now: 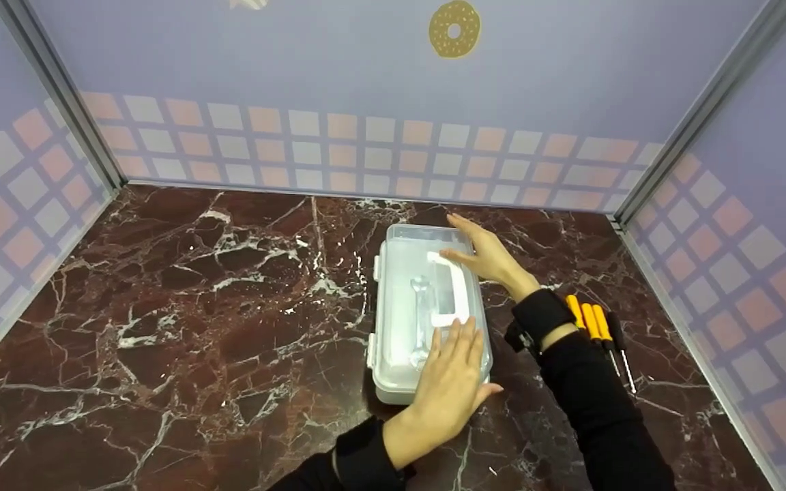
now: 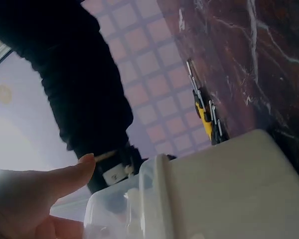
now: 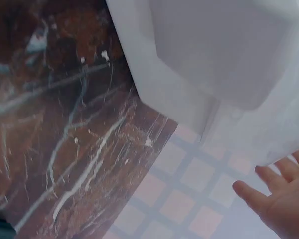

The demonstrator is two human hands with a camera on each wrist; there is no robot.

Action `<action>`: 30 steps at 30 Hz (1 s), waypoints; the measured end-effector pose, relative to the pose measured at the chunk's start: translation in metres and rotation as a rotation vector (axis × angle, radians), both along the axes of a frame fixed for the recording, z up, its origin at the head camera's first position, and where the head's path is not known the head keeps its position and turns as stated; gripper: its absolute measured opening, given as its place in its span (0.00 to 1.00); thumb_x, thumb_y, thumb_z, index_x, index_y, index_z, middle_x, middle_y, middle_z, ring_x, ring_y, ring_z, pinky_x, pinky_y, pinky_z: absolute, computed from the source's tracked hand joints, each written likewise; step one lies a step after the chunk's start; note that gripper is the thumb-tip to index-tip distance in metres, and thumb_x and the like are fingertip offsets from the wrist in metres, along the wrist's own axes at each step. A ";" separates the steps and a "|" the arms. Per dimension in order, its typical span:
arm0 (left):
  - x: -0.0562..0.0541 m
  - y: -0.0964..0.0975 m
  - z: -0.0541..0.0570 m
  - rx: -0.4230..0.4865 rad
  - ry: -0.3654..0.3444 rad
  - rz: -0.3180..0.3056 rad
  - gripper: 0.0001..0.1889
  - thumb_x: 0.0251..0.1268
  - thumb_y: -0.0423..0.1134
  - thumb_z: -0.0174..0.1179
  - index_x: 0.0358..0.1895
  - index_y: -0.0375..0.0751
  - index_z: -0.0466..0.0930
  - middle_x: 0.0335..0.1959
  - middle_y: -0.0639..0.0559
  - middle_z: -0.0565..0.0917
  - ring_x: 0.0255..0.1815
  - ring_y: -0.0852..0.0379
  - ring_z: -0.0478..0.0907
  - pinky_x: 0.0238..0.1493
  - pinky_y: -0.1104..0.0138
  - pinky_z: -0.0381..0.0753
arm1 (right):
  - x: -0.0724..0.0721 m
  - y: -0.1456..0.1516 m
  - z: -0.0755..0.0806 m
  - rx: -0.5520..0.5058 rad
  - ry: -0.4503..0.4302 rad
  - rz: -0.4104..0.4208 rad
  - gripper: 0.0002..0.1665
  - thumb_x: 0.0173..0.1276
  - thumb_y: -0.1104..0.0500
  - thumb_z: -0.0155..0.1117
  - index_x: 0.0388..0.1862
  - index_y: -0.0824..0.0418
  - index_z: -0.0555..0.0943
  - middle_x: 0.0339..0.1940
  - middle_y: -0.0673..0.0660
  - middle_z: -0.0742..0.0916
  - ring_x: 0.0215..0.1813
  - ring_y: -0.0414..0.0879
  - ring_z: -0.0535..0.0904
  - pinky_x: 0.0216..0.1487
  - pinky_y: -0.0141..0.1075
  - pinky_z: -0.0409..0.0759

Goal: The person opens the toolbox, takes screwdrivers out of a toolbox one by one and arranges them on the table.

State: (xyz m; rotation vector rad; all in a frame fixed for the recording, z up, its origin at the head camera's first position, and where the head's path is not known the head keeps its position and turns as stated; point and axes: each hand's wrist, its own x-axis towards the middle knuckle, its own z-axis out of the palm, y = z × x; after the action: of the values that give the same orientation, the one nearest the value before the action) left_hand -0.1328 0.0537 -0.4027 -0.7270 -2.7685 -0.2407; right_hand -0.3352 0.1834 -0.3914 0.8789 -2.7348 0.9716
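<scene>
A toolbox (image 1: 400,314) with a translucent lid and a white handle (image 1: 460,290) stands lengthwise on the table, its lid down. Through the lid shows a silver wrench (image 1: 422,314). My left hand (image 1: 449,385) lies over the near right part of the lid with its fingers straight, the tips by the handle's near end. At the far right edge, my right hand (image 1: 485,252) has its thumb over the lid beside the handle and its fingers extended. The left wrist view has the thumb of that hand (image 2: 40,194) raised beside the box (image 2: 229,189). In the right wrist view, fingertips (image 3: 244,189) are near the box wall (image 3: 174,94).
Several screwdrivers with yellow or black handles (image 1: 594,320) lie right of the box, close to my right wrist. Patterned panels (image 1: 338,136) enclose the back and sides of the dark marble table (image 1: 229,327). White latches or hinges (image 1: 372,351) line the box's left side.
</scene>
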 end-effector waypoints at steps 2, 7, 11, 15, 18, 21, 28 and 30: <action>-0.001 0.004 -0.002 -0.045 0.031 0.023 0.39 0.54 0.63 0.47 0.63 0.36 0.62 0.65 0.42 0.59 0.65 0.46 0.55 0.63 0.55 0.52 | -0.003 0.000 0.001 0.012 -0.006 0.021 0.37 0.61 0.50 0.58 0.66 0.62 0.60 0.66 0.61 0.63 0.65 0.54 0.58 0.64 0.44 0.55; -0.003 0.010 -0.006 -0.110 0.146 0.060 0.37 0.54 0.63 0.47 0.60 0.39 0.66 0.62 0.45 0.64 0.63 0.48 0.60 0.61 0.56 0.57 | -0.007 0.001 0.000 0.020 -0.001 0.038 0.31 0.62 0.51 0.57 0.63 0.61 0.66 0.63 0.60 0.69 0.62 0.53 0.64 0.62 0.43 0.60; -0.005 0.012 -0.009 -0.084 0.276 0.067 0.32 0.55 0.59 0.52 0.56 0.39 0.71 0.59 0.45 0.70 0.59 0.48 0.65 0.59 0.57 0.62 | -0.008 0.001 -0.002 -0.024 0.015 0.023 0.28 0.62 0.53 0.58 0.60 0.61 0.69 0.60 0.60 0.72 0.60 0.53 0.66 0.60 0.43 0.62; -0.006 0.011 -0.011 -0.060 0.303 0.039 0.28 0.56 0.55 0.53 0.55 0.38 0.72 0.58 0.43 0.71 0.59 0.47 0.66 0.59 0.58 0.63 | -0.007 0.001 -0.006 -0.073 0.002 -0.008 0.28 0.62 0.53 0.58 0.60 0.60 0.70 0.60 0.60 0.72 0.62 0.53 0.64 0.61 0.44 0.61; -0.005 0.008 -0.010 -0.044 0.249 0.004 0.27 0.58 0.53 0.52 0.56 0.38 0.71 0.58 0.42 0.69 0.59 0.47 0.65 0.59 0.58 0.62 | -0.004 0.003 -0.009 -0.097 -0.014 -0.043 0.28 0.61 0.53 0.59 0.59 0.61 0.71 0.60 0.61 0.72 0.63 0.53 0.63 0.62 0.44 0.59; -0.003 0.002 -0.008 -0.016 0.184 -0.027 0.27 0.58 0.51 0.53 0.57 0.38 0.71 0.59 0.42 0.68 0.60 0.47 0.64 0.60 0.58 0.60 | 0.001 0.005 -0.010 -0.108 -0.015 -0.081 0.28 0.60 0.53 0.60 0.58 0.62 0.71 0.59 0.61 0.72 0.62 0.53 0.64 0.62 0.44 0.59; 0.003 -0.021 0.003 0.013 0.036 -0.083 0.27 0.57 0.45 0.56 0.59 0.38 0.67 0.62 0.44 0.64 0.62 0.47 0.61 0.61 0.57 0.58 | 0.015 0.016 -0.006 -0.079 0.080 -0.163 0.27 0.57 0.54 0.63 0.54 0.66 0.74 0.53 0.64 0.77 0.56 0.56 0.70 0.58 0.44 0.64; 0.004 -0.029 0.006 0.015 0.002 -0.091 0.28 0.55 0.42 0.58 0.60 0.37 0.66 0.62 0.44 0.64 0.63 0.47 0.60 0.60 0.56 0.59 | 0.020 0.020 -0.005 -0.062 0.115 -0.184 0.27 0.56 0.54 0.64 0.52 0.67 0.75 0.51 0.64 0.78 0.53 0.56 0.73 0.56 0.44 0.67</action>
State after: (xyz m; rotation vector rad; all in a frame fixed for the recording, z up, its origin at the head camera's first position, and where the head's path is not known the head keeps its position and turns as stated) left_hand -0.1284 0.0246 -0.3963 -0.8495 -2.7317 -0.2786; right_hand -0.3150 0.2038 -0.3968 0.6388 -2.6182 0.9336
